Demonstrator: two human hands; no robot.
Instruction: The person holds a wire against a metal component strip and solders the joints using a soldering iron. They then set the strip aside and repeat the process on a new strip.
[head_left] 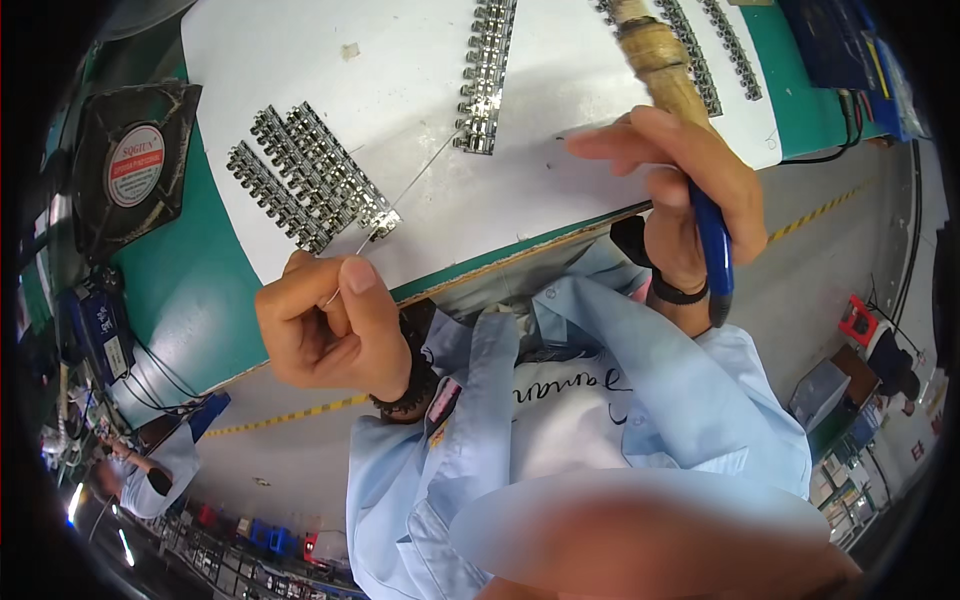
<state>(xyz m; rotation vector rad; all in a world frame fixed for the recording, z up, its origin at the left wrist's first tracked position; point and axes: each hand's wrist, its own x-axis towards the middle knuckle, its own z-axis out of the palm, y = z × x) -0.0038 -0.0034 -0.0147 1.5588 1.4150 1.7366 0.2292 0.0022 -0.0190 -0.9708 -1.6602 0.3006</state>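
My left hand (pixel 335 320) pinches a thin silvery wire (pixel 425 170) between thumb and forefinger. Its far end runs up to the lower end of a metal strip of small connectors (pixel 488 75), where I cannot tell if it touches. Several similar connector strips (pixel 315 165) lie side by side just beyond that hand. My right hand (pixel 695 185) is closed round a long tool with a blue handle (pixel 712 245), black at its end. A tan, wrapped shaft (pixel 660 60) extends beyond the fingers; its far end is out of view.
A white sheet (pixel 400 60) covers much of the green bench (pixel 190 310). More connector strips (pixel 735 50) lie at the far right. A black square fan (pixel 135 165) and a dark blue box with cables (pixel 100 325) stand at left. Another person (pixel 150 475) works at lower left.
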